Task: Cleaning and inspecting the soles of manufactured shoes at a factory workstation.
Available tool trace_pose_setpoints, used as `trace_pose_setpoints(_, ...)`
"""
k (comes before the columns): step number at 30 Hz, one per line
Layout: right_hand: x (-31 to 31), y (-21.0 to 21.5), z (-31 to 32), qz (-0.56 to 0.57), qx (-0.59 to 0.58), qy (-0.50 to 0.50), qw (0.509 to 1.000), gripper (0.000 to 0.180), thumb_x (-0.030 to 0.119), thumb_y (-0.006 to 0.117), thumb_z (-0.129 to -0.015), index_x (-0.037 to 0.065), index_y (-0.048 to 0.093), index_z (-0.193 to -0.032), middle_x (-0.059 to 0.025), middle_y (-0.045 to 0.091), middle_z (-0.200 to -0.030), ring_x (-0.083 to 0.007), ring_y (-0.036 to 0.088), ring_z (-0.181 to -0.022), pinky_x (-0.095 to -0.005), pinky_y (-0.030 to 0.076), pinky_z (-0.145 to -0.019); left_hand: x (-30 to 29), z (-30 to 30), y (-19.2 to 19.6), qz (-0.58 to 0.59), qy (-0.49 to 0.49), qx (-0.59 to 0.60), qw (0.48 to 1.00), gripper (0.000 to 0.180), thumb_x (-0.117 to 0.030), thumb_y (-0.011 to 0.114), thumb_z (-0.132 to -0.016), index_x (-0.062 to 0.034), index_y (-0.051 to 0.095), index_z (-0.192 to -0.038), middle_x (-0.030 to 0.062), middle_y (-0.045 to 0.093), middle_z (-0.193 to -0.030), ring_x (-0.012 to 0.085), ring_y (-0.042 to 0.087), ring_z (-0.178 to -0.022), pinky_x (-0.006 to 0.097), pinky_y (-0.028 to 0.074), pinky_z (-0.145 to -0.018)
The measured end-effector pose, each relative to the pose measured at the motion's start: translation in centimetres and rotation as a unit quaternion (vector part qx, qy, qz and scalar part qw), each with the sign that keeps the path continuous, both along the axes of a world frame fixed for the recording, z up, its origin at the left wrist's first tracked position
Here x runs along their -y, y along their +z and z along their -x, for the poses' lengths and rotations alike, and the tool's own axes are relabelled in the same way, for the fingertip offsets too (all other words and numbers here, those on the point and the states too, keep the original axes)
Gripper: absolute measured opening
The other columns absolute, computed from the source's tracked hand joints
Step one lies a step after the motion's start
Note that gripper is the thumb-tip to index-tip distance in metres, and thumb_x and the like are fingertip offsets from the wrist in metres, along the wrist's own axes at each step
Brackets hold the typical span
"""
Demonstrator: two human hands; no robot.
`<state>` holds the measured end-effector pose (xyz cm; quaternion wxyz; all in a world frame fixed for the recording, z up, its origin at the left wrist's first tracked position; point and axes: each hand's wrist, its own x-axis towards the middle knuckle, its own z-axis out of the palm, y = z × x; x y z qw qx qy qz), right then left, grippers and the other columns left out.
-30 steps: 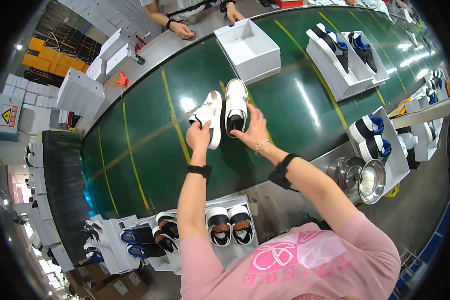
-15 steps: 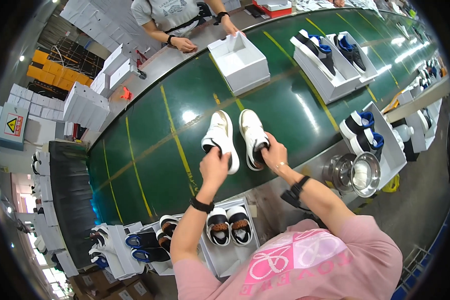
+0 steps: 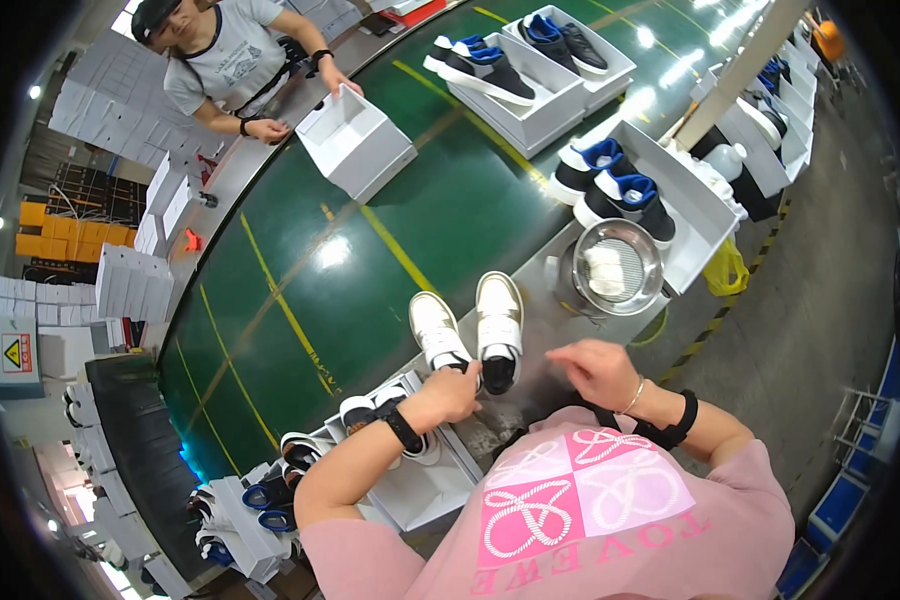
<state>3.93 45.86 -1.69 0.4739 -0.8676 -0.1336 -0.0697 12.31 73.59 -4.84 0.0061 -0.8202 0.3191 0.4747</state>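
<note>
A pair of white sneakers with gold-toned and black parts rests at the near edge of the green belt, toes pointing away from me. My left hand (image 3: 454, 392) is closed around the heel of the left sneaker (image 3: 435, 325). Beside it, apart from my fingers, stands the right sneaker (image 3: 499, 318). To the right of the pair, my right hand (image 3: 602, 372) hangs in the air with its fingers loosely apart and nothing in them. Near my left forearm, an open white shoebox (image 3: 425, 490) holds another pair of sneakers, partly hidden by that arm.
A metal bowl (image 3: 618, 268) with white material inside sits to the right, by a shoebox (image 3: 692, 208) with black, white and blue sneakers. Across the green belt (image 3: 300, 240), a co-worker (image 3: 232, 65) touches a white box (image 3: 355, 145). More boxed shoes (image 3: 530, 90) stand at the far right.
The white sneakers have come nearer to me, to the belt's near edge. My right hand has let go of the right sneaker and moved right. My view has turned.
</note>
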Motion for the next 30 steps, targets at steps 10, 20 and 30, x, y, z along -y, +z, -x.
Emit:
trace_pose_setpoints(10,7.4,3.7,-5.9,0.154,0.000,-0.189,0.970,0.046,0.028,0.072,-0.087,0.006,0.060,-0.125,-0.0156,0.065,-0.100,-0.0346,0.064,-0.089,-0.0428,0.052,-0.079,4.0,5.0,-4.4,-0.107,-0.020,0.091,0.990,0.069,-0.039,0.075,-0.083,-0.0204,0.045,-0.142,0.0268,0.059,-0.119,0.0416,0.054,-0.113,0.046,0.044,-0.093)
trace_pose_setpoints(20,10.5,1.9,-7.0,-0.180,-0.154,-0.110,0.965,0.047,0.016,0.081,-0.080,0.002,0.055,-0.117,-0.0056,0.060,-0.104,-0.0083,0.060,-0.085,-0.0259,0.053,-0.070,4.4,7.4,-5.0,0.143,0.282,0.278,0.907,0.044,-0.044,0.074,-0.083,-0.0081,0.065,-0.105,0.0235,0.063,-0.087,0.0419,0.062,-0.085,0.050,0.049,-0.074)
trace_pose_setpoints(30,13.6,3.2,-6.1,-0.405,-0.195,-0.069,0.891,0.044,0.014,0.078,-0.087,0.003,0.058,-0.125,-0.0029,0.063,-0.108,-0.0096,0.062,-0.099,-0.0248,0.052,-0.083,3.3,9.9,0.6,0.534,0.746,-0.010,0.398,0.048,-0.039,0.056,-0.103,-0.0016,0.058,-0.132,0.0076,0.065,-0.122,0.0184,0.062,-0.110,0.032,0.049,-0.095)
